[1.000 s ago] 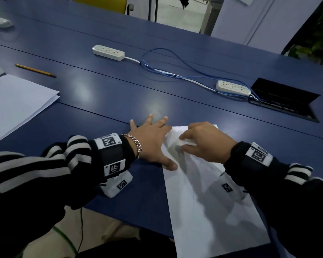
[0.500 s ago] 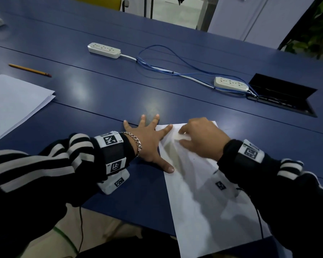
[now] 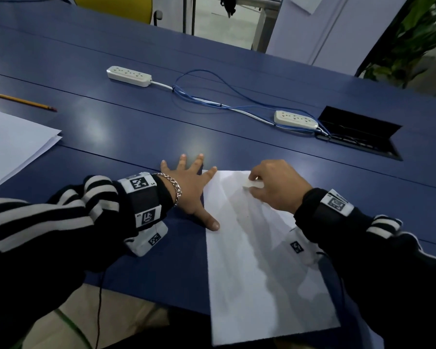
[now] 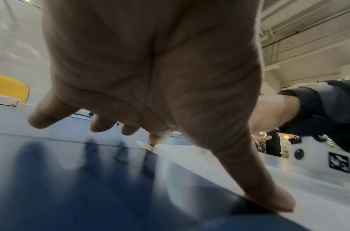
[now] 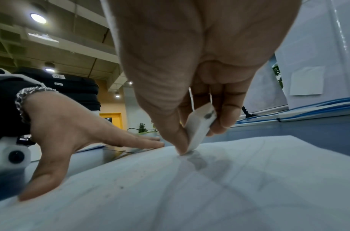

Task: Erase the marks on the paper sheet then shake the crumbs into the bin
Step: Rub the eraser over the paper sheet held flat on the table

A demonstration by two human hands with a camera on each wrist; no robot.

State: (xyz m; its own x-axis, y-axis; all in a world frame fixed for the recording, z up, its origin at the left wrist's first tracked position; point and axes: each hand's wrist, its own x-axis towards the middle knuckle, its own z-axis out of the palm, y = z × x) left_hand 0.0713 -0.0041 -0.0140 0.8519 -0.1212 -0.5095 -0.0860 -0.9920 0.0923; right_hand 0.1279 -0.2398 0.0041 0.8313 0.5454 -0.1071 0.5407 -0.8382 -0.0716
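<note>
A white paper sheet (image 3: 257,273) lies on the blue table, its near end hanging past the front edge. My right hand (image 3: 275,187) pinches a white eraser (image 3: 253,184) near the sheet's far edge. In the right wrist view the eraser (image 5: 199,129) is tilted, its lower corner touching the paper (image 5: 189,195) beside a grey smudge and dark crumbs. My left hand (image 3: 189,187) lies flat with fingers spread, thumb and index fingertip pressing the sheet's left edge. The left wrist view shows that thumb (image 4: 269,192) on the paper. No bin is in view.
A stack of white paper (image 3: 10,147) lies at the far left with a yellow pencil (image 3: 25,102) behind it. Two white power strips (image 3: 129,76) (image 3: 296,119) joined by blue cables cross the table. A black cable hatch (image 3: 360,133) stands open at right.
My right hand has slid to the right along the sheet's far edge with the eraser, which now shows between its fingers. The left hand stays pressed on the paper's left edge.
</note>
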